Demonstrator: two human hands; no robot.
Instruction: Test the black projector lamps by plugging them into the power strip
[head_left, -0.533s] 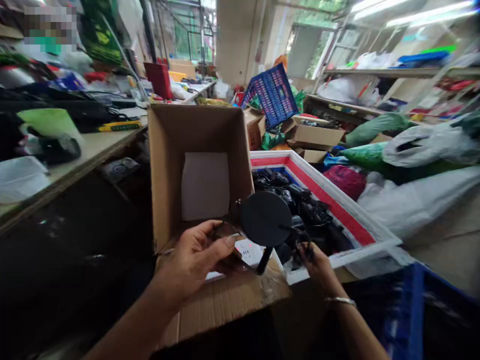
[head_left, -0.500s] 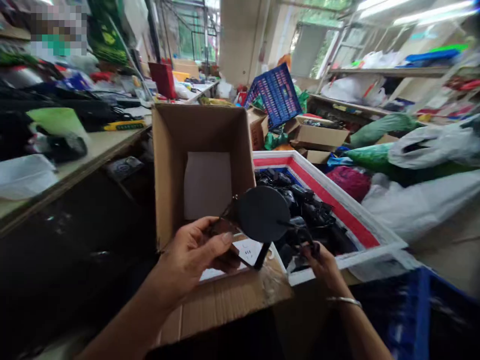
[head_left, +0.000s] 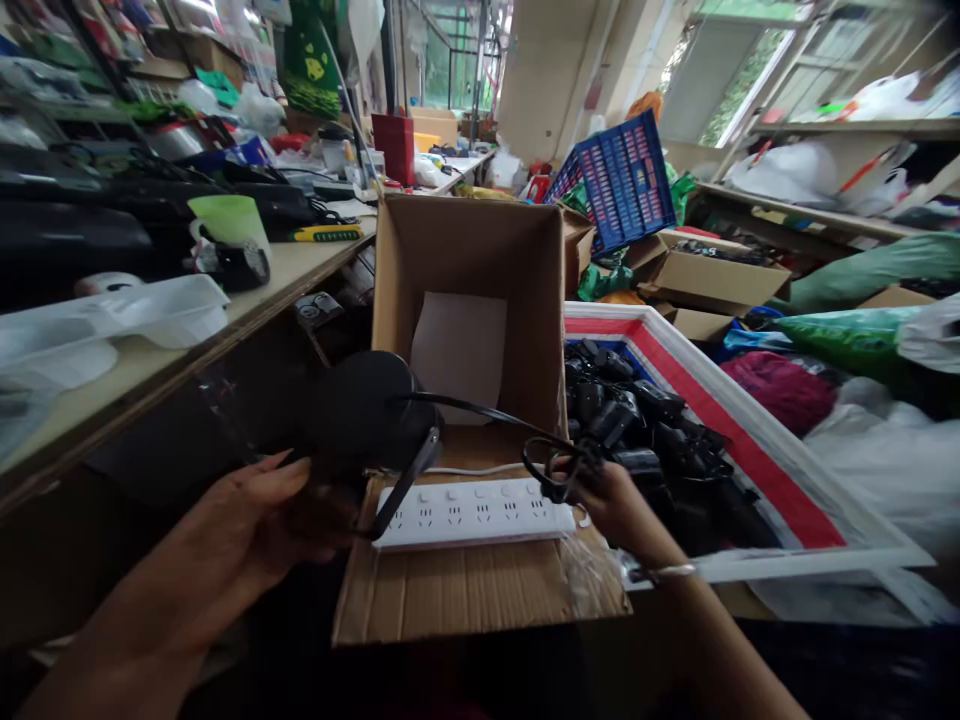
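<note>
My left hand [head_left: 225, 530] grips a round black disc [head_left: 367, 415] with a black stem, blurred by motion, in front of a cardboard box [head_left: 469, 290]. My right hand [head_left: 615, 505] pinches a looped black cord [head_left: 551, 465] that runs from the disc. Beneath the cord, a white power strip [head_left: 472, 513] lies on the box's front flap [head_left: 465, 590]. A white sheet [head_left: 459, 355] stands inside the box. Black adapters [head_left: 637, 425] lie just beyond my right hand.
The adapters fill a white foam box with a red stripe [head_left: 720, 440]. A workbench edge [head_left: 225, 340] at left holds a plastic tray and a green cup. A tilted blue crate [head_left: 619, 180], cardboard boxes and bulging bags stand beyond.
My left hand has swung the disc left and tilted it. The cord now stretches between my hands, and the power strip shows fully. The view has shifted slightly.
</note>
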